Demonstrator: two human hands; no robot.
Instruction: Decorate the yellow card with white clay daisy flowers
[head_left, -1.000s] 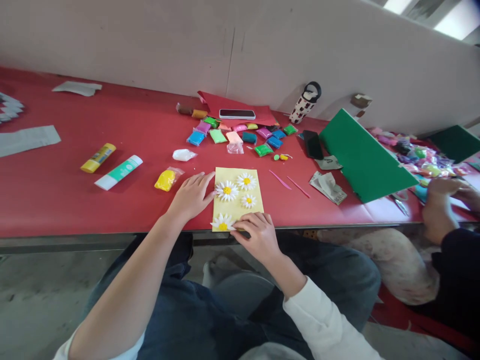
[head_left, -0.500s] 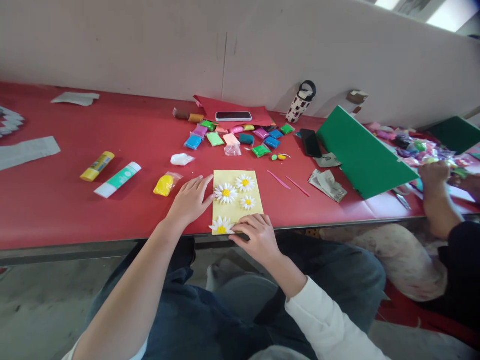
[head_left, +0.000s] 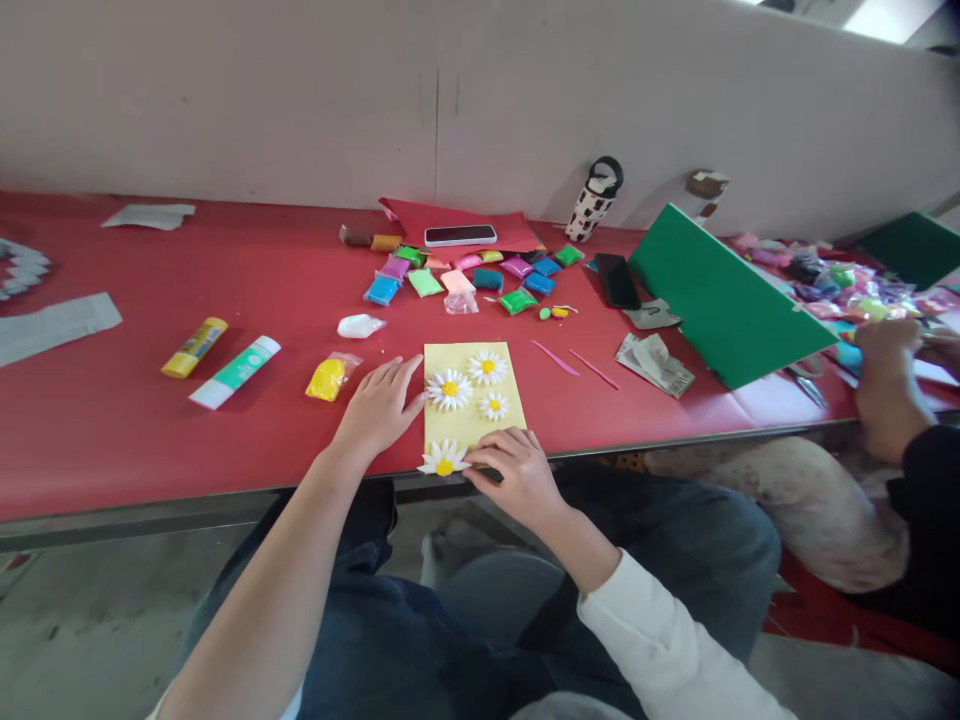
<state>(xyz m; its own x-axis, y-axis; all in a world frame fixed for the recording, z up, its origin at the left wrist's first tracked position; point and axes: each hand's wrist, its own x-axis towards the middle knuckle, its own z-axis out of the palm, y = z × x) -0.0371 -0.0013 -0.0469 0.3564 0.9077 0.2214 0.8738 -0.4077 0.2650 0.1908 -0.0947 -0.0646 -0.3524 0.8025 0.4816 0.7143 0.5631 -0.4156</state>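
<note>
Our left hand (head_left: 379, 405), flat and open, steadies the yellow card (head_left: 474, 430); our right hand (head_left: 516, 472), curled narrow, touches the white daisy (head_left: 444, 461) beside it — hard pressing could squash petals.

Behind the right grip (head_left: 517, 475), a cream-white long sleeve (head_left: 675, 650) covers the forearm, and its cuff ends short of the wrist. The arm behind the left grip (head_left: 379, 405) is bare. Below both grips are blue jeans (head_left: 420, 640), dark under the left grip and more faded grey-blue beyond the right.
</note>
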